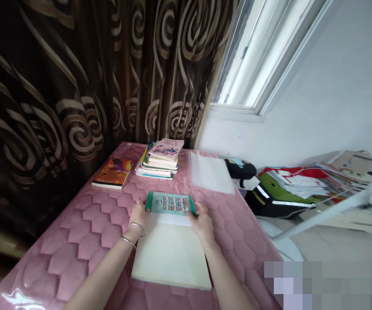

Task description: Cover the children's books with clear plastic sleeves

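Note:
A green book (158, 202) with a grid of small pictures on its cover is held at both side edges. My left hand (139, 217), with two bangles at the wrist, has its fingers closed on the left edge. My right hand (202, 223) grips the right edge, thumb on top. Below the cover, a white strip (169, 219) shows between my hands; I cannot tell whether it belongs to the book. Nearer to me lies a wide cream board or pad (171, 254), partly under the white strip.
A pink quilted table cover (85, 228) lies beneath everything. Beyond my hands stand a stack of books (168, 148), an orange book (113, 172) and clear plastic sheets (210, 172). A patterned curtain (140, 77) hangs behind; bags and papers (289, 185) are at the right.

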Demonstrator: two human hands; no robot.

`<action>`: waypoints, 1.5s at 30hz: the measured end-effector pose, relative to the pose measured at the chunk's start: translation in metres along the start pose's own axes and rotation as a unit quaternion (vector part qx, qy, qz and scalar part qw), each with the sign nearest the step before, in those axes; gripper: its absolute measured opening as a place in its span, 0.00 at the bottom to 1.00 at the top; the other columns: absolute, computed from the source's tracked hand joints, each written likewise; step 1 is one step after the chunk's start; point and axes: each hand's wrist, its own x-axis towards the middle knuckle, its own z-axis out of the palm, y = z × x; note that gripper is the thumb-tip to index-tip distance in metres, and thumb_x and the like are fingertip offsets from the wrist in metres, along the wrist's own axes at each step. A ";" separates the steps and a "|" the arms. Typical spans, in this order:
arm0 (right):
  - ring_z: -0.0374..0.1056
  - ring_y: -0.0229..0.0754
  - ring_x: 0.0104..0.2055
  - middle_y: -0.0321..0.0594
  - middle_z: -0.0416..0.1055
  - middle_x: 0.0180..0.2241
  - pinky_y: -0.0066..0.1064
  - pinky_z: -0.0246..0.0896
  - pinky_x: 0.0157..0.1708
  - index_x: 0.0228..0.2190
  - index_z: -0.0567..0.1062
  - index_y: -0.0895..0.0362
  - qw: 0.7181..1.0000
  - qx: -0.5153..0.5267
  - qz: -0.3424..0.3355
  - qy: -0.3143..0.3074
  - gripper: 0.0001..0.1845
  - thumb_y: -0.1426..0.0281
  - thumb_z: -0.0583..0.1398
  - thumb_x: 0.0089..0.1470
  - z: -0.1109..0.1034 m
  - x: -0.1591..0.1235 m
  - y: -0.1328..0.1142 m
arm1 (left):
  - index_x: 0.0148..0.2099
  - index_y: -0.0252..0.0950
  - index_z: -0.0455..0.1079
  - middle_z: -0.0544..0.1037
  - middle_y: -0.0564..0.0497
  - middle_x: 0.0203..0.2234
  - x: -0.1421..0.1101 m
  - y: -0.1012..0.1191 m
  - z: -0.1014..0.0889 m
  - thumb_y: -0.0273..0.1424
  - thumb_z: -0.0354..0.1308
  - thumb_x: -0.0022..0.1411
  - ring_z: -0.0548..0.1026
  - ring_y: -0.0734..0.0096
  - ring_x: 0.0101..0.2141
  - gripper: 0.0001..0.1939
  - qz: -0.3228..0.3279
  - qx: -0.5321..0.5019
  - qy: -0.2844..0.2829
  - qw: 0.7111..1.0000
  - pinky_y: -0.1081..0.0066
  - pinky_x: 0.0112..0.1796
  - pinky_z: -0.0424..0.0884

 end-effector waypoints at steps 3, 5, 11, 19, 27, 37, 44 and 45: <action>0.73 0.42 0.42 0.37 0.77 0.42 0.28 0.64 0.39 0.48 0.74 0.48 0.999 -0.049 -0.018 -0.010 0.18 0.65 0.54 0.56 -0.002 -0.005 -0.006 | 0.50 0.29 0.63 0.71 0.38 0.47 -0.008 0.006 0.002 0.16 0.51 0.57 0.74 0.65 0.43 0.18 0.007 0.022 0.004 1.000 0.69 0.43 0.67; 0.73 0.42 0.41 0.39 0.77 0.43 0.28 0.64 0.37 0.46 0.76 0.47 0.996 -0.090 -0.021 -0.016 0.18 0.65 0.52 0.58 -0.002 -0.008 -0.010 | 0.53 0.30 0.62 0.67 0.35 0.52 -0.015 0.011 0.002 0.18 0.49 0.59 0.75 0.64 0.42 0.19 0.007 0.066 0.004 0.998 0.67 0.42 0.68; 0.74 0.42 0.39 0.40 0.76 0.43 0.26 0.62 0.32 0.46 0.77 0.46 0.988 -0.149 -0.028 -0.016 0.19 0.66 0.51 0.59 -0.004 -0.013 -0.016 | 0.56 0.37 0.67 0.65 0.39 0.58 -0.032 0.028 0.004 0.19 0.39 0.63 0.66 0.54 0.55 0.25 0.092 0.299 0.014 0.950 0.53 0.51 0.64; 0.74 0.43 0.40 0.42 0.75 0.44 0.27 0.62 0.33 0.47 0.76 0.49 0.985 -0.168 -0.043 -0.024 0.19 0.66 0.51 0.60 -0.003 -0.013 -0.015 | 0.68 0.31 0.48 0.49 0.45 0.67 -0.021 0.061 0.049 0.34 0.36 0.67 0.45 0.58 0.66 0.29 0.240 0.240 -0.185 0.922 0.55 0.63 0.43; 0.73 0.41 0.38 0.42 0.74 0.43 0.27 0.63 0.33 0.47 0.76 0.47 0.983 -0.175 -0.046 -0.014 0.19 0.65 0.50 0.60 -0.003 -0.016 -0.014 | 0.70 0.33 0.39 0.40 0.50 0.68 0.013 0.039 0.035 0.44 0.36 0.64 0.40 0.64 0.67 0.36 0.211 0.242 -0.168 0.932 0.55 0.64 0.36; 0.48 0.46 0.66 0.46 0.54 0.64 0.39 0.43 0.62 0.60 0.60 0.60 0.944 -0.150 -0.259 -0.140 0.29 0.60 0.43 0.64 0.017 0.007 -0.059 | 0.70 0.32 0.40 0.39 0.49 0.68 0.011 0.038 0.035 0.41 0.36 0.64 0.38 0.62 0.67 0.35 0.222 0.267 -0.177 0.921 0.53 0.64 0.36; 0.35 0.44 0.69 0.49 0.44 0.66 0.41 0.29 0.65 0.63 0.53 0.66 0.940 -0.184 -0.222 -0.184 0.35 0.56 0.37 0.64 0.042 0.014 -0.062 | 0.70 0.33 0.40 0.38 0.50 0.68 0.013 0.038 0.034 0.38 0.37 0.63 0.38 0.63 0.67 0.35 0.219 0.282 -0.188 0.915 0.54 0.64 0.36; 0.34 0.45 0.69 0.51 0.44 0.66 0.40 0.29 0.65 0.63 0.53 0.67 0.940 -0.199 -0.213 -0.176 0.36 0.56 0.37 0.64 0.038 0.014 -0.058 | 0.70 0.33 0.40 0.39 0.50 0.68 0.013 0.038 0.035 0.39 0.36 0.64 0.39 0.64 0.67 0.34 0.217 0.272 -0.181 0.920 0.54 0.64 0.36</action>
